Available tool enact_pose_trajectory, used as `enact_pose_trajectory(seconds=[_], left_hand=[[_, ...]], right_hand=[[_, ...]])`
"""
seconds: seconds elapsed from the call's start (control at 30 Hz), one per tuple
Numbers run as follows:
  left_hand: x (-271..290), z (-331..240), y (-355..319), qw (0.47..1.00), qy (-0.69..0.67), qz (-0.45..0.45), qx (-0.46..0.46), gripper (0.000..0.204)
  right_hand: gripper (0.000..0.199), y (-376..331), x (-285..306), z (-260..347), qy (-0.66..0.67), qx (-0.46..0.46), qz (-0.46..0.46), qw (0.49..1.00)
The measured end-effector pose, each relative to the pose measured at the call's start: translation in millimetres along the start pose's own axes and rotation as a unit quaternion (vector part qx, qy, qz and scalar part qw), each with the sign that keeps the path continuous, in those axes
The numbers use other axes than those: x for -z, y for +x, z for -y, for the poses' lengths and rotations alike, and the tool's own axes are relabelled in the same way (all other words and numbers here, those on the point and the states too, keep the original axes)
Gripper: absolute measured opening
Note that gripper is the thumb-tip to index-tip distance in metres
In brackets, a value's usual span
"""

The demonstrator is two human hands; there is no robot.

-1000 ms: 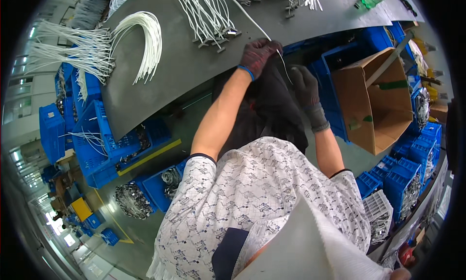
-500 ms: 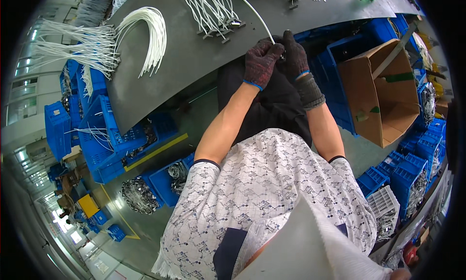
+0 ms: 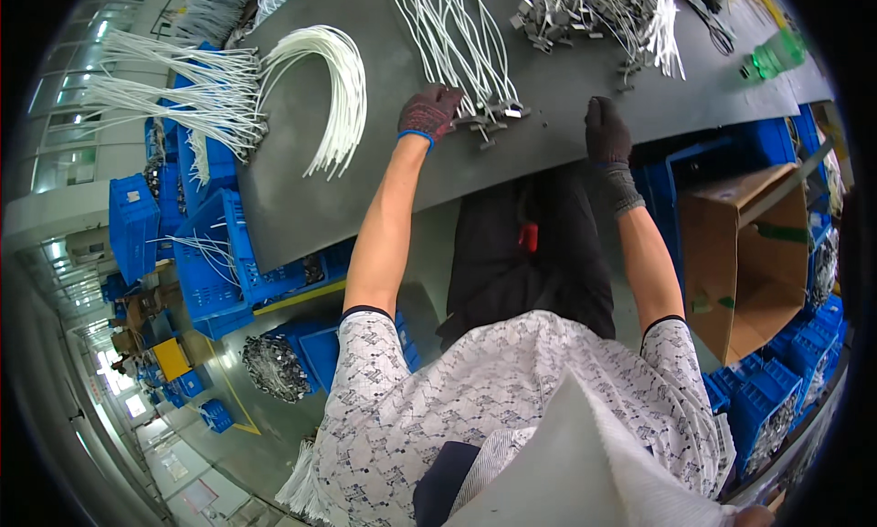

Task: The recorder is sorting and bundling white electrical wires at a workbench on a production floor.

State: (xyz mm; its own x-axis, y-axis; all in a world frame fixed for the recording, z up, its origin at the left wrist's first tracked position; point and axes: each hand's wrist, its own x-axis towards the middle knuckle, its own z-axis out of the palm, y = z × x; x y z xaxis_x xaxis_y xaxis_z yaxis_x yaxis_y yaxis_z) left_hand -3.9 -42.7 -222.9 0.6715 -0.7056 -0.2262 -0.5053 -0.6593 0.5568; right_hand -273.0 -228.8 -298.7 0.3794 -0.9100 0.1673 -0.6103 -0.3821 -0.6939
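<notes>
My left hand [image 3: 431,114], in a dark red-black knit glove with a blue cuff, is at the lower ends of a bunch of white cables [image 3: 448,43] on the dark table. Its fingers are curled against a cable end beside the small grey metal end pieces [image 3: 493,121]; the fingertips are partly hidden. Over the table's front edge, my right hand [image 3: 607,136], in a dark glove with a grey cuff, stretches forward with its fingers close together. Nothing shows in it. Beyond it lies a heap of thin cables with metal pieces [image 3: 566,15].
A curved bundle of white cables [image 3: 343,98] lies on the table's left. A green bottle [image 3: 776,54] and scissors [image 3: 713,25] are at the far right. Below the right edge stand an open cardboard box [image 3: 713,262] and blue crates [image 3: 767,408]; another blue crate [image 3: 206,271] is at left.
My hands were together at the table edge on a white cable's end. They have parted: the left moved left onto the cable bunch, the right moved right. My view has shifted, showing more table.
</notes>
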Motion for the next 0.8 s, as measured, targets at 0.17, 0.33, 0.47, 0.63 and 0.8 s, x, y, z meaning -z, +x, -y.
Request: enact_pose_trajectory(seconds=[0.17, 0.33, 0.47, 0.63, 0.8], left_hand=[[-4.4, 41.6, 110.4, 0.987, 0.054, -0.133, 0.077, 0.084], [-13.8, 12.0, 199.1, 0.964, -0.013, -0.071, 0.255, 0.121], [-42.6, -55.5, 228.7, 0.941, 0.028, -0.077, 0.328, 0.132], [-65.8, -98.5, 222.6, 0.925, 0.122, -0.078, 0.353, 0.134], [-79.9, -81.3, 239.1, 0.938, 0.176, -0.099, 0.28, 0.128]], right_hand=[[0.026, 37.2, -36.4, -19.9, -0.081, 0.038, 0.008, 0.996], [0.026, 44.2, -38.9, -20.1, -0.073, 0.047, -0.007, 0.996], [0.025, 45.3, -40.7, -19.4, -0.06, 0.025, 0.005, 0.998], [0.026, 46.9, -39.3, -27.7, -0.055, 0.016, 0.007, 0.998], [0.027, 44.7, -32.8, -42.4, -0.049, 0.012, 0.006, 0.999]])
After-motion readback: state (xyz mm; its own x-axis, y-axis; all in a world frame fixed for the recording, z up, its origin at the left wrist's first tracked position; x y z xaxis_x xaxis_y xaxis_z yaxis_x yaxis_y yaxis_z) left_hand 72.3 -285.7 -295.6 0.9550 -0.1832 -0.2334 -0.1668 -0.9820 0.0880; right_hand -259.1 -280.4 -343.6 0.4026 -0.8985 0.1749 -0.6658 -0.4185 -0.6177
